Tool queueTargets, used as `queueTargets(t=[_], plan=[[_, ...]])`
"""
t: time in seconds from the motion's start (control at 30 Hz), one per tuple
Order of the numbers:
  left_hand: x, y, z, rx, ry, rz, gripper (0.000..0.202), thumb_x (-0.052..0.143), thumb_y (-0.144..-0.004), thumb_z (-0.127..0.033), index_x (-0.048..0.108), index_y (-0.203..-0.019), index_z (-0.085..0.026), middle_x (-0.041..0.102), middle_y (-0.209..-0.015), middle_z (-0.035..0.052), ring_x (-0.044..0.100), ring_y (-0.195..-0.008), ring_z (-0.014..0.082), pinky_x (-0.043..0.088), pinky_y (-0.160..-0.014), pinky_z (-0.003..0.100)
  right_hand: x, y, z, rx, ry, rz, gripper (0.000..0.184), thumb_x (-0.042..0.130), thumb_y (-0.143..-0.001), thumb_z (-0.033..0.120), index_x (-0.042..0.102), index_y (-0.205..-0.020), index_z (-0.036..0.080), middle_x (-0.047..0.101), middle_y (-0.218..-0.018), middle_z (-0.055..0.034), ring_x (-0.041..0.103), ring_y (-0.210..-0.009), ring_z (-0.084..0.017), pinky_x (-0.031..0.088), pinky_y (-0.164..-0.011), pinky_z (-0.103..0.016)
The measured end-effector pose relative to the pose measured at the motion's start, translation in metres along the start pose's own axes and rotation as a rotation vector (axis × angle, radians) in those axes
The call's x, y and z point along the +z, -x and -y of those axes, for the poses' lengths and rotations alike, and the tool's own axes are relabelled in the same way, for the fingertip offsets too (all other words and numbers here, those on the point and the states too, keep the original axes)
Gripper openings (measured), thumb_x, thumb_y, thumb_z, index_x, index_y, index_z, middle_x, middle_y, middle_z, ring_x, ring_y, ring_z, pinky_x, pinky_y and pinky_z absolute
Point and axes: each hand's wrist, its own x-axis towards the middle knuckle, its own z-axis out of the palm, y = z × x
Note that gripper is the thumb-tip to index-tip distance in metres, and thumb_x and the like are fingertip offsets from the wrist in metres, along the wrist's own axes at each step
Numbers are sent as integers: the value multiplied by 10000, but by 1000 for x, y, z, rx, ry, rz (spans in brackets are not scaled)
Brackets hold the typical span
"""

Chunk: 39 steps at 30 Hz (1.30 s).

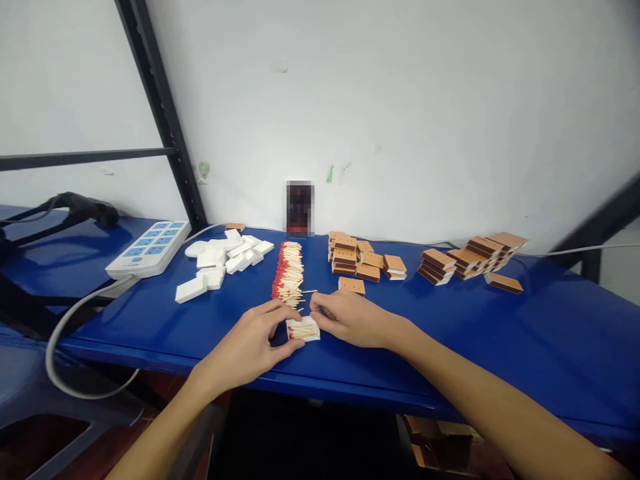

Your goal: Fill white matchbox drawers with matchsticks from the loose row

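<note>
A small white matchbox tray [311,336] with several red-tipped matches in it lies near the table's front edge. My left hand [253,337] grips it from the left, thumb at the near side and fingers at the far side. At the tray's right end is my right hand [353,318], its fingers curled closed and the thumb by the corner. Whether anything sits between those fingertips is hidden. Just beyond the tray, a long pile of loose matches [290,270] runs back toward the wall, heads mostly to the left. One stray match [309,291] points toward my right hand.
White empty-looking trays [207,257] are heaped left of the matches. Brown matchbox sleeves [345,255] stand stacked to the right, with more matchboxes [470,257] farther right. A power strip [150,250] with a cable lies at the left; a black shelf post [160,100] rises behind it.
</note>
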Motion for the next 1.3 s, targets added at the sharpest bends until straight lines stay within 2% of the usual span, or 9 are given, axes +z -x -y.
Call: queueTargets(t=[0.2,0.4,0.6,0.73,0.9,1.03,1.3], plan=[[2,-2,3,-11,8,-32,248,622,-862,-357,628,-1077,-235,574,-799,-8,493,-610,134,394,-572,245,-3,1,1,36,0,-34,152,382,-968,221,524,-924,185,557,-706,3,491,-618,-130,284,-584,-249],[2,0,3,-1,-20,-29,257,618,-869,-344,613,-1104,-240,571,-822,-10,498,-615,131,414,-598,247,0,1,-6,49,16,-42,182,363,-960,188,544,-980,192,573,-726,-8,519,-678,-146,308,-623,-249],[1,-1,2,6,-36,-10,251,615,-877,-337,604,-1110,-244,572,-874,-3,504,-632,130,433,-645,261,3,0,-7,56,17,-54,180,377,-950,180,555,-968,189,606,-769,-23,533,-691,-146,308,-627,-248],[1,1,1,9,-57,-24,249,612,-885,-321,597,-1122,-247,574,-876,2,533,-682,149,447,-675,270,6,0,-3,78,-8,-89,170,396,-938,172,564,-917,188,581,-702,-1,501,-635,-133,298,-613,-244],[2,4,1,21,-112,-32,274,590,-904,-331,581,-1166,-250,584,-908,17,569,-772,178,465,-707,279,14,2,3,143,-112,-183,174,413,-923,168,579,-878,192,520,-612,37,433,-545,-110,271,-572,-239],[5,4,0,11,-128,-26,274,560,-926,-322,560,-1190,-249,584,-1026,31,586,-817,174,476,-731,275,20,9,5,184,-227,-276,168,434,-909,170,587,-845,197,456,-544,63,402,-504,-101,265,-553,-239],[4,5,-5,4,-167,-13,270,570,-921,-295,556,-1185,-244,571,-981,14,578,-780,157,468,-702,253,19,25,9,267,-492,-277,181,437,-901,198,598,-819,195,425,-538,72,377,-506,-98,282,-530,-238]])
